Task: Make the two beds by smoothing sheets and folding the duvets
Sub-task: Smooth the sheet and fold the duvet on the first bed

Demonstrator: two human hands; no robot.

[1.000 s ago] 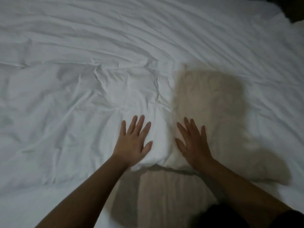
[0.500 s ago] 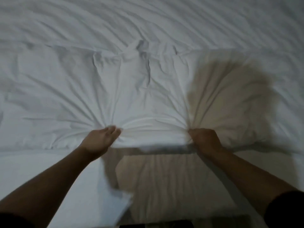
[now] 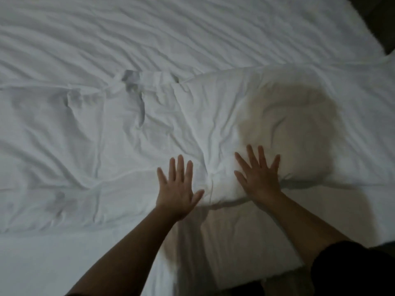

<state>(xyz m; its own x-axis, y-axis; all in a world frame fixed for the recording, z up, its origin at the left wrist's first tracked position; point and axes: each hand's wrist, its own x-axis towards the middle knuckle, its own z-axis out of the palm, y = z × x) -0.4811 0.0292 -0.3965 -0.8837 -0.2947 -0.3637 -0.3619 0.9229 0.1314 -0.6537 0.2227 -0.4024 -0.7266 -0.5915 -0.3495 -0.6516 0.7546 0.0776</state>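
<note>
- The white duvet lies across the bed in front of you as a thick, puffy band that runs from the left edge of the view to the right.
- Its near edge is a soft rolled fold. It sits lower in the view on your left and rises toward your right.
- The duvet's surface is creased all over, with a tight crumpled knot of fabric at its far edge, left of centre.
- Your left hand lies flat, palm down, on the duvet just inside that near edge. Its fingers are straight and spread, gripping nothing.
- Your right hand is beside it, a little further up the duvet. It too is pressed flat with the fingers fanned apart and no cloth pinched between them.
- The two hands are near each other but not touching, and a plump ridge of duvet bulges between them.
- A brownish shadow falls on the duvet just beyond your right hand.
- The smoother bed sheet lies bare between the duvet's near edge and you, and both your forearms reach over it.
- The mattress corner shows low on your right, just beside your dark sleeve.
- Beyond the duvet stretches a far white cloth with long, shallow wrinkles. In this dim light it may be more sheet or another layer of duvet.
- A dark patch fills the top right corner past the bed's edge, too dim to identify.
</note>
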